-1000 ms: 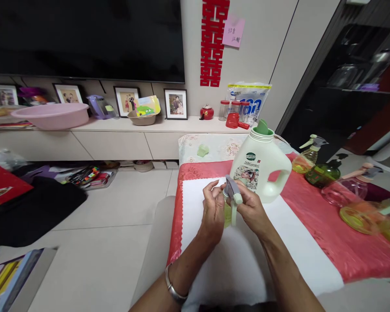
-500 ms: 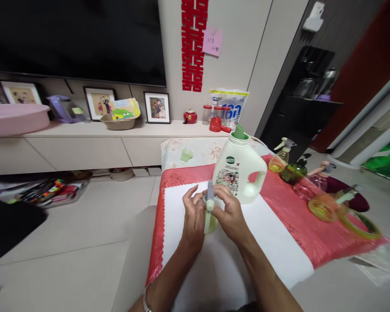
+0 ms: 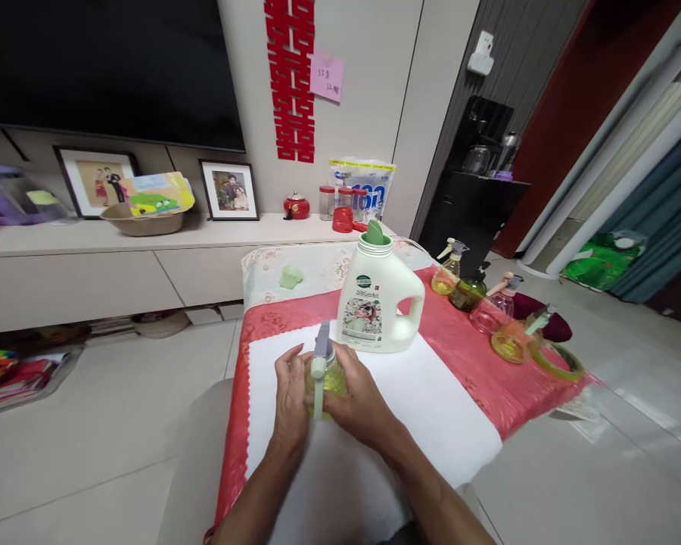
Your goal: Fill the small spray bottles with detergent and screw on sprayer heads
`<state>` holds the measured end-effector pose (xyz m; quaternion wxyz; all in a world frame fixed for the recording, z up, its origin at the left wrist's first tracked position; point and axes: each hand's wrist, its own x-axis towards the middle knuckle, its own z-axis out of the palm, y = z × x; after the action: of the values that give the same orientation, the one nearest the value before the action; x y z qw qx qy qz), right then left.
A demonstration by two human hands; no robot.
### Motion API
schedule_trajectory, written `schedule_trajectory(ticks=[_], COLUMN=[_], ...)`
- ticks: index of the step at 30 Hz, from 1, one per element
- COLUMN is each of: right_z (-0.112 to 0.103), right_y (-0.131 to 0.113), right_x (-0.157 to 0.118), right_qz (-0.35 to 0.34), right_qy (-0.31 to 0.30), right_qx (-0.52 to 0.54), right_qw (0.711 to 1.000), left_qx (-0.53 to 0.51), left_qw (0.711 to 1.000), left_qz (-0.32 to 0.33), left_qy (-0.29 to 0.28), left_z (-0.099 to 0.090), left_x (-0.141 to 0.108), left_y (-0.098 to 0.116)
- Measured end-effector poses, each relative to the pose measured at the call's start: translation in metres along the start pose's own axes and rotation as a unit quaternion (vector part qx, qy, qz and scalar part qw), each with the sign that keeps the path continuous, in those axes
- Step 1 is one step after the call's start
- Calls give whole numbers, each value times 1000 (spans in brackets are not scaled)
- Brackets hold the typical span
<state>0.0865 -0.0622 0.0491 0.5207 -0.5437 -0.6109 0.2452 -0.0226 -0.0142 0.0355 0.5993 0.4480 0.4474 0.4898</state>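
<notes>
A small yellow-green spray bottle (image 3: pixel 328 376) with a grey and pale green trigger head stands on the white cloth (image 3: pixel 431 393). My left hand (image 3: pixel 288 397) cups its left side and my right hand (image 3: pixel 362 403) wraps its right side. Just behind it stands a big white detergent jug (image 3: pixel 377 299) with a green spout and a handle on its right.
Several other spray bottles (image 3: pixel 491 310) sit on the red tablecloth (image 3: pixel 471 363) at the right. A small green lump (image 3: pixel 290 276) lies on the floral cloth behind. A long cabinet (image 3: pixel 119 265) with framed photos, jars and a basket runs along the wall under a dark screen.
The view has swung right and the hands sit lower left in the picture. Both hands have slid down from the trigger head onto the bottle's body.
</notes>
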Motion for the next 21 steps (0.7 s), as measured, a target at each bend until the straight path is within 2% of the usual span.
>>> schedule_trajectory(ticks=[7,13,17,21], right_z=[5,7,-20,-68], right_y=[22,21,7,-4], right_x=[-12,-22,-35,-48], right_qz=[33,24,38,82], right_qy=[-15,43,84,155], right_qx=[-2,-45,-86,-154], right_qw=[999,998,992,972], left_qx=[0,-21,-67,-56], left_qw=[1000,1000,996,996], left_qz=[-24,18,32,20], left_qy=[16,-7,-53,-67], left_z=[0,-1,-4,-5], left_x=[2,4,9,11], left_y=[1,-13,-32,-39])
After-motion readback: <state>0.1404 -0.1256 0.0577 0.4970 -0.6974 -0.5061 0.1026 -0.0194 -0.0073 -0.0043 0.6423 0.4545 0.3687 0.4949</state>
